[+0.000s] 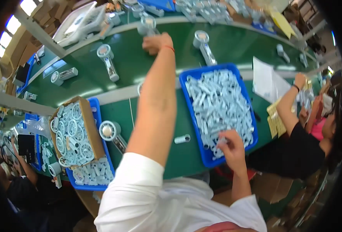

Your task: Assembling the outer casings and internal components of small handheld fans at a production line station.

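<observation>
We are holding our left hand (158, 43) over the far belt (178, 50), fingers bending at a device (146, 25); we are failing to tell whether they are grasping it. Our right hand (236, 150) is hanging at the near end of the blue tray (207, 159), fingers curling by pale parts (217, 102); pinching one: unclear. A loose tube (182, 139) is lying left of the tray.

Factory assembly workshop, green conveyor belt (242, 43), blue tray (207, 159) of pale parts (217, 98), co-workers (300, 146) alongside
</observation>
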A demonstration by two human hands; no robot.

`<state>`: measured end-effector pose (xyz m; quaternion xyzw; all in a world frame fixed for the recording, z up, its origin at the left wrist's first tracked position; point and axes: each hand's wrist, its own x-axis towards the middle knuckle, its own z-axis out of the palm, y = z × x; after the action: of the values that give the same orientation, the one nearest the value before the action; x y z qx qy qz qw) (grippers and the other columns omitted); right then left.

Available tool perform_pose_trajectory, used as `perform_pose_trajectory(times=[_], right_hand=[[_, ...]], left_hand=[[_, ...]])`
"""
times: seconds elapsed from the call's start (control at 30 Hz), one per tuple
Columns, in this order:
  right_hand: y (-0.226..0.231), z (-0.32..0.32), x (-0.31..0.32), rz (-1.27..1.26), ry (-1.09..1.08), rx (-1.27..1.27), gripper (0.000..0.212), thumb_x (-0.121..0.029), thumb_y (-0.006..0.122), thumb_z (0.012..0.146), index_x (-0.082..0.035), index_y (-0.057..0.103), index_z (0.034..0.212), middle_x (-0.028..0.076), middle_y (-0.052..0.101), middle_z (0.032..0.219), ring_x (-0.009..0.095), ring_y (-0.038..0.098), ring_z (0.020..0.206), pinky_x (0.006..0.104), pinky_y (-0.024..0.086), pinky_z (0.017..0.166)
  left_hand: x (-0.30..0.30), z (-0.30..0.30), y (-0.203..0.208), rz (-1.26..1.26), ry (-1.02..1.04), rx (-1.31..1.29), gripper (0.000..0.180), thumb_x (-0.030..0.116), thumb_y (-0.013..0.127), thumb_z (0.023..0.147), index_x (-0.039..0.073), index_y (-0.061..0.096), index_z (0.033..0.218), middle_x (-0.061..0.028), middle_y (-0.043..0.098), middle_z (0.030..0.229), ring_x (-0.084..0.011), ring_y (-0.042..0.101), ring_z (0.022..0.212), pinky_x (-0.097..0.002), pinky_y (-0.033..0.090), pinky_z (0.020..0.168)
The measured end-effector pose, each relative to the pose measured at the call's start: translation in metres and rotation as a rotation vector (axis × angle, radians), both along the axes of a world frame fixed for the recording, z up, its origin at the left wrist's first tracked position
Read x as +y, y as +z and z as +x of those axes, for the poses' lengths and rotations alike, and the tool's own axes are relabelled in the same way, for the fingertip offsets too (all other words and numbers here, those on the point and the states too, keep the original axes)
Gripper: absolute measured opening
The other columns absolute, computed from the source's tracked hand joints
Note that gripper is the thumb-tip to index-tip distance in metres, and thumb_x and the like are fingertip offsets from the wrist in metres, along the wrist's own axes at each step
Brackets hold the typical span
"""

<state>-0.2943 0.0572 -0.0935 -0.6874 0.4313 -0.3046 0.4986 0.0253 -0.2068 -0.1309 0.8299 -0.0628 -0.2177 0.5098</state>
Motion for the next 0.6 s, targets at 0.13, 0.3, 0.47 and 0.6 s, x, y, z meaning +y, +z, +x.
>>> perform_pose_trajectory(times=[0.13,0.3,0.47,0.6], right_hand=[[0.013,0.045,0.01,0.26,-0.031,-0.393,0.029,0.003,0.055,0.081,-0.002,0.053,0.109,0.009,0.055,0.096,0.017,0.059,0.075,0.0261,0.048,0.068],[-0.001,0.047,0.004,0.224,0.156,-0.36,0.051,-0.003,0.056,0.084,-0.004,0.04,0.133,0.01,0.057,0.101,0.018,0.061,0.089,0.0266,0.047,0.072],[-0.006,0.061,0.037,0.395,0.236,-0.454,0.04,0.001,0.058,0.081,0.002,0.048,0.12,0.012,0.061,0.099,0.019,0.061,0.092,0.0281,0.049,0.075],[-0.005,0.063,0.06,0.424,0.291,-0.316,0.035,0.002,0.059,0.08,0.004,0.053,0.114,0.013,0.061,0.101,0.018,0.064,0.087,0.0239,0.05,0.07]], left_hand=[[0.024,0.049,0.035,-0.725,-0.027,-0.412,0.061,0.015,0.071,0.067,-0.005,0.032,0.11,-0.0145,0.049,0.098,-0.025,0.052,0.083,-0.0337,0.044,0.082],[0.19,-0.009,0.142,-1.128,-0.519,-0.132,0.035,0.009,0.062,0.078,-0.002,0.041,0.105,-0.0067,0.055,0.09,-0.0154,0.053,0.081,-0.0263,0.044,0.071],[0.374,-0.068,0.077,-0.807,-0.692,0.155,0.059,0.001,0.068,0.073,0.005,0.035,0.121,-0.0122,0.058,0.101,-0.021,0.058,0.096,-0.0319,0.048,0.079],[0.423,-0.096,0.007,-0.616,-0.692,0.479,0.064,0.006,0.071,0.072,0.0,0.036,0.125,-0.0092,0.054,0.109,-0.0153,0.055,0.094,-0.0293,0.047,0.078]])
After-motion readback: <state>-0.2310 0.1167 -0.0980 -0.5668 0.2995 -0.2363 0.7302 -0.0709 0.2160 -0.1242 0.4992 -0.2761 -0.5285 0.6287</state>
